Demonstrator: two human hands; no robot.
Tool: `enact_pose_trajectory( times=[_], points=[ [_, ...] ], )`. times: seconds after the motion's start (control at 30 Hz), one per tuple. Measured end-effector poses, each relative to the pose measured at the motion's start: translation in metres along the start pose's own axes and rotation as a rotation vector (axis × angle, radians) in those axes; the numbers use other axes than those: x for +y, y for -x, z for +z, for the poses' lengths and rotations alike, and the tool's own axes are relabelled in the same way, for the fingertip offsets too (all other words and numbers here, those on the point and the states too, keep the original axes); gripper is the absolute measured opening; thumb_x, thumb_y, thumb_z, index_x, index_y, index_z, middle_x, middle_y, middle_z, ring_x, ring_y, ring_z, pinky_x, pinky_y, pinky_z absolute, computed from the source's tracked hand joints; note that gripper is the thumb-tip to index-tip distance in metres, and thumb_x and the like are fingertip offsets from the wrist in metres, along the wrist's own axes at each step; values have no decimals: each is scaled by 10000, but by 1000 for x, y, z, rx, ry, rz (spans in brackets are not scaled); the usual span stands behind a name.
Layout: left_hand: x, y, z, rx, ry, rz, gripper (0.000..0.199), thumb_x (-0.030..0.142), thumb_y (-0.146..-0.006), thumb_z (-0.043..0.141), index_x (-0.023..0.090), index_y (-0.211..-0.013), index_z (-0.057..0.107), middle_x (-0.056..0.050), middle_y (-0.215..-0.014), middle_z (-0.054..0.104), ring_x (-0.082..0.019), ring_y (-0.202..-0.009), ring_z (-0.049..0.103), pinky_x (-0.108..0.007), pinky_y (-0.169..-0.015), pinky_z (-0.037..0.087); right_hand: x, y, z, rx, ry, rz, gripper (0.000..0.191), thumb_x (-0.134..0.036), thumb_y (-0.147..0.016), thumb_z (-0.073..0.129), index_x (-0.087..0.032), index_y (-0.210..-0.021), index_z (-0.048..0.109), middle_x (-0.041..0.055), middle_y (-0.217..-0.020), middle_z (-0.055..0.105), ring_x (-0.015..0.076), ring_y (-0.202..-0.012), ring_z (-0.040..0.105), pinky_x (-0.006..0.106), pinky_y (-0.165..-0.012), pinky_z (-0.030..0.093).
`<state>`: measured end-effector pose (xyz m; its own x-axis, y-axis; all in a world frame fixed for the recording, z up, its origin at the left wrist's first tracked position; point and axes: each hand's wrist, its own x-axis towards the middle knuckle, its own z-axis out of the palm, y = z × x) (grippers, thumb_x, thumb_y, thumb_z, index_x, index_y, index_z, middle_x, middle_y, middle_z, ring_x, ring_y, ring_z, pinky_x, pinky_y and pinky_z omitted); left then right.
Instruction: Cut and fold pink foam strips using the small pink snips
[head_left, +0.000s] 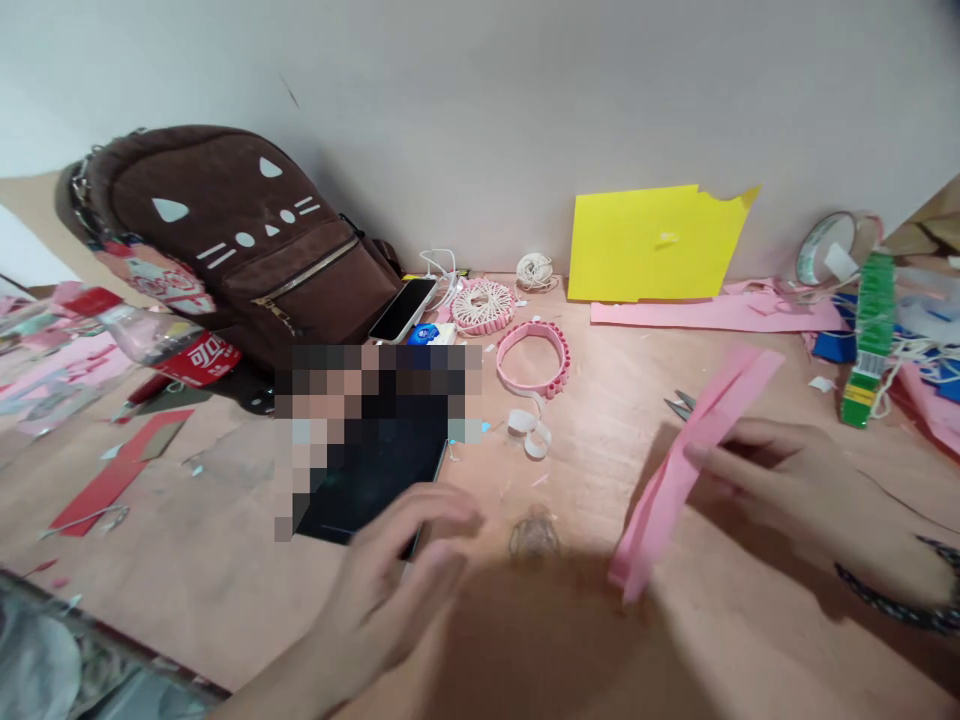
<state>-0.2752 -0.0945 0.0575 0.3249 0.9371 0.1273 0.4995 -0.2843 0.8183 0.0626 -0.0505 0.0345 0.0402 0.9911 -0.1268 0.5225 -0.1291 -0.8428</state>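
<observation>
My right hand point(795, 490) pinches a pair of overlapping pink paper strips point(667, 485) near the middle, holding them at a slant above the table. Behind the strips, the pointed metal tips of a tool, perhaps scissors point(679, 405), show; the rest of it is hidden. Over the lower right edge of a dark tablet point(375, 480) hovers my left hand point(397, 580), its fingers and thumb apart and slightly blurred, with nothing in them. Between the hands and the wall lies a pink paper ring point(532, 355) with small rolls along one side.
A brown backpack point(247, 230) and a cola bottle point(187, 345) stand at left. White string is wound across another pink ring point(484, 305). A yellow sheet point(660, 245) leans on the wall. At right are a green package point(870, 335) and a tape roll point(825, 245).
</observation>
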Motion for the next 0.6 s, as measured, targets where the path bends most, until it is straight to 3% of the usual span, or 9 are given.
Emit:
enact_pose_trajectory(
  times=[0.1,0.17,0.23,0.33,0.43,0.6],
  points=[
    [21,-29,55,-342,472,-214,522,351,-837,633,216,-1315,472,-121,-1295,554,-242,-1190,532,-371,-993,435,-12,20,9,-140,27,-58,303,-496,-742,638,-216,-666,725,20,-575,639,174,-546,568,259,-484,431],
    [31,-48,84,-510,673,-366,493,369,-783,694,167,-1213,562,-125,-1169,626,-232,-1074,600,-351,-918,470,-18,28,13,-186,5,-31,305,-473,-755,634,-203,-632,704,13,-539,605,150,-505,521,248,-452,394],
    [37,-62,104,-574,755,-471,365,367,-728,742,119,-981,655,-93,-928,686,-185,-863,650,-306,-814,491,-19,28,14,-195,-112,30,319,-463,-769,625,-191,-606,663,6,-530,580,123,-470,471,239,-427,350],
    [40,-72,121,-543,846,-602,307,378,-693,765,106,-791,662,-47,-730,676,-132,-664,636,-265,-688,506,-12,19,11,-142,-333,115,364,-480,-757,653,-188,-556,568,-30,-478,481,90,-434,397,231,-411,297],
    [41,-74,129,-473,898,-706,334,392,-678,779,99,-789,664,-48,-688,682,-124,-597,639,-247,-609,516,-2,12,9,-125,-458,141,385,-502,-738,682,-188,-567,539,-57,-454,428,69,-405,343,224,-395,263],
    [43,-77,135,-391,970,-730,383,398,-616,824,86,-768,664,-49,-629,678,-120,-560,639,-235,-590,519,5,13,18,-285,-445,95,357,-492,-744,689,-167,-615,615,-40,-499,499,62,-423,367,216,-404,259]
  ],
)
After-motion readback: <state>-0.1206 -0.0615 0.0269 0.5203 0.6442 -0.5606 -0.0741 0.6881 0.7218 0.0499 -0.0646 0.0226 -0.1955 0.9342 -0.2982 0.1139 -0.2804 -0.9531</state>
